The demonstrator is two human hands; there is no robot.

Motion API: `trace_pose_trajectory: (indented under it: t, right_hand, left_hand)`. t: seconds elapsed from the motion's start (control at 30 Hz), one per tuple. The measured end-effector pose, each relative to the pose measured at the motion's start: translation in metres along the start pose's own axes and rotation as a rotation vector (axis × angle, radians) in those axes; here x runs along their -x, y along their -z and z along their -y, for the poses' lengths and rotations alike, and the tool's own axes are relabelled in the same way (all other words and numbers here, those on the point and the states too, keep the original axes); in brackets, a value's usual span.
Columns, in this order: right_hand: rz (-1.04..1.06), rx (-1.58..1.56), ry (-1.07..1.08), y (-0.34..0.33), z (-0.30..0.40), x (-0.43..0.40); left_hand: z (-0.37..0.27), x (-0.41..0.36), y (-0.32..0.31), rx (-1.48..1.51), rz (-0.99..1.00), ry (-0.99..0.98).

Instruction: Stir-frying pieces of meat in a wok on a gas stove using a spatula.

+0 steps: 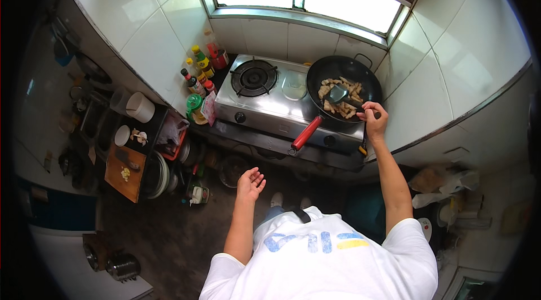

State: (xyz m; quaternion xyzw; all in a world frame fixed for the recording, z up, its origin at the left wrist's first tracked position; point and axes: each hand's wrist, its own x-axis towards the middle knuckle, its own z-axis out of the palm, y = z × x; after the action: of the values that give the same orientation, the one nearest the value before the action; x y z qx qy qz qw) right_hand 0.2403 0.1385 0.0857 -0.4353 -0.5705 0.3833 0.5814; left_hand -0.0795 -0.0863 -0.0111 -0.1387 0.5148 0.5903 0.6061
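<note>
My right hand grips the dark handle of a spatula. The spatula's broad blade rests among browned strips of food, apparently meat, in a black wok. This wok sits over the right side of a stainless-steel two-burner gas stove. Its red handle points toward me, and a small loop handle is at the far side. In front of the stove, my left hand hangs in the air with nothing in it, fingers slightly curled and apart. Whether a flame burns under the wok is hidden.
Left of the bare burner stand several sauce bottles and a green-lidded jar. Farther left, a wooden cutting board holds a cleaver and chopped pale pieces, probably garlic. Tiled walls flank the stove. Plastic bags lie at right.
</note>
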Motion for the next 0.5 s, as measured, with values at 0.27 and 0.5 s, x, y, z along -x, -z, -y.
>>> trace_pose_trajectory:
  t: [0.27,0.5]
  right_hand:
    - [-0.147,-0.039,-0.027,0.036,0.046,0.006]
    - [-0.117,-0.004,-0.027,0.037,0.04,0.024]
  left_hand:
    - [-0.004,-0.004,0.005,0.002,-0.023,0.0]
    - [-0.005,-0.007,-0.006,-0.022,0.015,-0.001]
